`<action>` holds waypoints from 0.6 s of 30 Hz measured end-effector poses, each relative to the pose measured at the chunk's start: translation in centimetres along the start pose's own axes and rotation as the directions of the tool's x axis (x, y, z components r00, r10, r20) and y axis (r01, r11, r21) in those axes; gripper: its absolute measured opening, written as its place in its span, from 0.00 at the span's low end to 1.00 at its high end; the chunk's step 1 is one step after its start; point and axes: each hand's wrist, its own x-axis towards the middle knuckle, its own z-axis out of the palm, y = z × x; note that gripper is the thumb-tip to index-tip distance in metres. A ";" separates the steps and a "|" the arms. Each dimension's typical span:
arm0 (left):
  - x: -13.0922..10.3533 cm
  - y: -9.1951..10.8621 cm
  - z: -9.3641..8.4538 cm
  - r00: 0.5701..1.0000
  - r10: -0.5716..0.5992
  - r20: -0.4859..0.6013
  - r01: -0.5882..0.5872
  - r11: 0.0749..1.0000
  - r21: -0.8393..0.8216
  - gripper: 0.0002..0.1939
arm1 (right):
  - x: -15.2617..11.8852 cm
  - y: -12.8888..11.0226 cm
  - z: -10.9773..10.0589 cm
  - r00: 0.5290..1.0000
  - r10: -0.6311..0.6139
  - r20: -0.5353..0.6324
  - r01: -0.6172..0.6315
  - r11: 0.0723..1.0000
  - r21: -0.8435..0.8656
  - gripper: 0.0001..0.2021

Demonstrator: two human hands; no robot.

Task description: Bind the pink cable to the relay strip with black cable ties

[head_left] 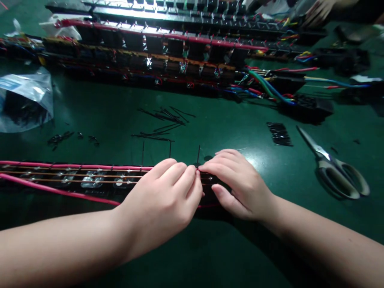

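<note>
My left hand is closed over a long black strip with clear-windowed parts and thin brown rods. Its fingertips pinch at the base of a thin black cable tie, beside the red wire running along the strip's far edge. My right hand reaches in from the right, fingers stretched to the same spot and thumb apart; its index fingertip touches there. Two more cable ties stand upright from the strip, left of this one. A looser red cable crosses the near side and passes under my left hand.
Loose cable ties lie beyond my hands, with a neat row of short black pieces and scissors to the right. A plastic bag sits left. Wired black assemblies span the back; another person's hand is top right.
</note>
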 end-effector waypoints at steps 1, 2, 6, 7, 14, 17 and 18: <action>0.0 0.2 0.0 1.000 0.008 0.002 -0.008 1.000 0.020 0.11 | -0.1 -0.1 -0.1 1.000 0.011 -0.003 -0.011 1.000 0.016 0.12; 0.0 0.3 0.0 1.000 0.017 0.002 -0.017 0.999 0.043 0.12 | -0.2 -0.1 -0.2 1.000 0.022 -0.014 -0.021 0.999 0.023 0.12; -0.2 0.7 0.2 0.999 0.044 -0.014 -0.042 0.990 0.134 0.14 | -0.4 -0.2 -0.2 0.996 0.071 -0.049 -0.069 0.997 0.043 0.12; -0.2 0.7 0.3 0.998 0.053 -0.020 -0.050 0.987 0.155 0.14 | -0.3 0.0 -0.4 0.994 0.085 -0.064 -0.083 0.996 0.032 0.13; -0.1 0.2 0.6 0.995 0.094 -0.038 -0.086 0.979 0.188 0.13 | -1.1 3.3 -7.4 0.756 0.645 -0.111 -0.587 0.595 -0.549 0.13; -0.1 0.3 0.7 0.996 0.084 -0.027 -0.076 0.977 0.200 0.13 | -4.1 5.1 -12.5 0.563 0.807 -0.179 -0.717 0.369 -0.591 0.13; -0.2 0.4 0.7 0.997 0.075 -0.022 -0.068 0.976 0.209 0.13 | -5.4 5.6 -13.9 0.496 0.849 -0.183 -0.746 0.309 -0.590 0.12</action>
